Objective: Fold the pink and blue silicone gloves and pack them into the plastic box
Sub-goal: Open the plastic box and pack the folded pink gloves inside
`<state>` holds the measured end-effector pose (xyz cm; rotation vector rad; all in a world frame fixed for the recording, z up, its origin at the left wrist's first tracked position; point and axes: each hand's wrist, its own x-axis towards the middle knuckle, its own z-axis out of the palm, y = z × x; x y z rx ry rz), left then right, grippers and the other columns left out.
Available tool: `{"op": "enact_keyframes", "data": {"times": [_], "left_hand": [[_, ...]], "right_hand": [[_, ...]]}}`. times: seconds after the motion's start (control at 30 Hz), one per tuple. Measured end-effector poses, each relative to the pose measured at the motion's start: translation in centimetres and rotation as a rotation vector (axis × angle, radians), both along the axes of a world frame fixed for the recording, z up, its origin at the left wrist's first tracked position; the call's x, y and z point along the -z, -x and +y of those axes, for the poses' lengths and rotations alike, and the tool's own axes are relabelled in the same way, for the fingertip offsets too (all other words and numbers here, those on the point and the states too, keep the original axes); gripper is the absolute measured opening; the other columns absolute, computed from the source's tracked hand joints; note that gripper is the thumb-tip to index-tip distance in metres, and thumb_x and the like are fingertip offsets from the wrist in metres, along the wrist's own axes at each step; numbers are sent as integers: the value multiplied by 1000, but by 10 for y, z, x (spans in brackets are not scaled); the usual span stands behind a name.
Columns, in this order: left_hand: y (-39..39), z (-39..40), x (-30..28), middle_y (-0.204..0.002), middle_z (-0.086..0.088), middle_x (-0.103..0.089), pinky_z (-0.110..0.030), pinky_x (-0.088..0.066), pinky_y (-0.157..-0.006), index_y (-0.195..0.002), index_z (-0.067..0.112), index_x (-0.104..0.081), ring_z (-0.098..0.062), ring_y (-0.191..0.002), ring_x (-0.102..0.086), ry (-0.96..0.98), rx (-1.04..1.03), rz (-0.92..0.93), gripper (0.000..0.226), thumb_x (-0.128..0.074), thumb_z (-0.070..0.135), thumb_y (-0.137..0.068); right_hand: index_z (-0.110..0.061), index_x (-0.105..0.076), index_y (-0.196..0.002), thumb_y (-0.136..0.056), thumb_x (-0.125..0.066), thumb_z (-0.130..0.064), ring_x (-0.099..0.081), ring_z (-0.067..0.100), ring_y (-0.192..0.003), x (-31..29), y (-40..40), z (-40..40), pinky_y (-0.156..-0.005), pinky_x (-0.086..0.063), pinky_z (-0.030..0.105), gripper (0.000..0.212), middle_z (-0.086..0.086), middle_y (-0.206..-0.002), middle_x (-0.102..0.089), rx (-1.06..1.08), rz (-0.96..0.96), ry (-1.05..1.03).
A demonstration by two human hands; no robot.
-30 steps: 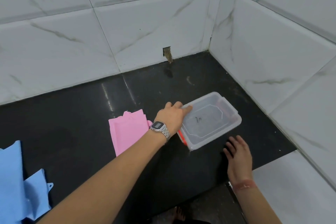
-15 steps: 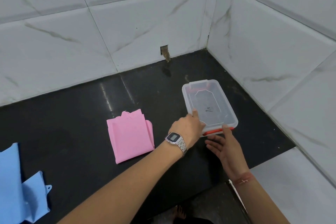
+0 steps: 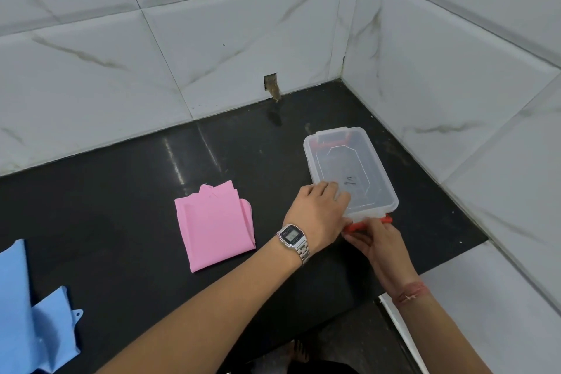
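A clear plastic box (image 3: 361,161) with its lid on and red latches stands on the black counter near the right wall, long side pointing away from me. My left hand (image 3: 318,212), with a metal watch on the wrist, presses down on the lid's near left corner. My right hand (image 3: 376,240) grips the red latch (image 3: 362,226) at the box's near end. The pink glove (image 3: 215,225) lies folded flat to the left of the box. The blue glove (image 3: 27,313) lies at the far left edge, partly out of frame.
The black counter (image 3: 121,206) sits in a corner of white marble-look tiled walls (image 3: 212,39) behind and to the right. A small hole in the back wall (image 3: 271,86) is above the counter. The counter's front edge runs just below my arms.
The box was turned from a slant to lengthwise and now sits still. My left hand slid onto the lid's near corner, and my right hand moved up from the counter onto the red latch.
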<state>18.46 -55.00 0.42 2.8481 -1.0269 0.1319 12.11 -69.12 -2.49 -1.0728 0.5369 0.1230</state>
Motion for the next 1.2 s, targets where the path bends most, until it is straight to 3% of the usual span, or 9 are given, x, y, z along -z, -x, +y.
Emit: {"op": "enact_keyframes", "data": {"times": [0.3,0.57,0.63,0.7,0.77,0.87,0.93,1.07,1.2], "left_hand": [[-2,-1,7,-147,-19,-39,-41,-44,-91,-124,8,-45,-31,-131,-45,-154,13,-15,40,-58,28,-92],[-5,5,-7,-131,-15,-53,-35,-45,-74,-119,6,-47,-27,-111,-58,-63,45,-162,37,-43,36,-98],[-10,7,-25,-99,-5,-62,-31,-42,-59,-108,9,-50,-24,-79,-63,86,-35,-145,35,-39,41,-99],[-18,14,-43,-74,3,-55,-26,-35,-45,-96,15,-43,-19,-51,-54,282,-140,-10,29,-38,44,-98],[-27,25,-54,-65,9,-50,-21,-27,-38,-92,20,-36,-10,-42,-46,458,-224,77,26,-36,45,-98],[-42,49,-60,-68,3,-58,-30,-41,-43,-93,15,-39,-20,-53,-59,706,-394,156,26,-36,41,-100],[-54,68,-55,-88,-11,-68,-43,-57,-62,-99,10,-44,-26,-71,-69,930,-549,296,30,-35,39,-101],[-67,107,-38,-115,-11,-63,-32,-60,-73,-101,20,-45,-23,-93,-70,1324,-733,549,22,-35,40,-101],[-67,141,-21,-105,-11,-70,-26,-59,-66,-97,25,-48,-24,-90,-71,1601,-815,678,18,-34,36,-103]], "right_hand": [[-9,-65,-113,-101,-48,-16,-70,21,-92,13,1,1,-69,-60,27,22,15,-104,-72,36,71,-40],[-6,-65,-110,-99,-51,-14,-66,25,-98,14,-6,2,-86,-56,36,19,17,-106,-69,45,83,0],[-6,-64,-111,-98,-52,-15,-66,24,-97,14,-6,0,-80,-59,33,19,16,-106,-68,64,94,6],[-8,-64,-110,-98,-53,-16,-66,24,-98,15,-5,-3,-74,-62,28,18,14,-106,-69,76,103,1],[-10,-65,-107,-99,-52,-17,-67,24,-98,17,-4,-4,-71,-62,25,17,14,-105,-70,87,111,2],[-11,-66,-104,-101,-48,-17,-68,23,-94,20,-4,-5,-68,-62,24,19,13,-104,-71,108,122,9],[-10,-65,-109,-102,-48,-18,-68,23,-95,21,-3,-4,-69,-62,25,20,13,-105,-71,108,120,10],[-12,-64,-109,-102,-47,-18,-67,26,-102,22,-3,-5,-76,-61,29,19,13,-110,-70,94,117,6],[-12,-64,-107,-103,-45,-15,-65,28,-105,20,-2,-4,-78,-60,30,20,15,-111,-69,84,110,4]]}}
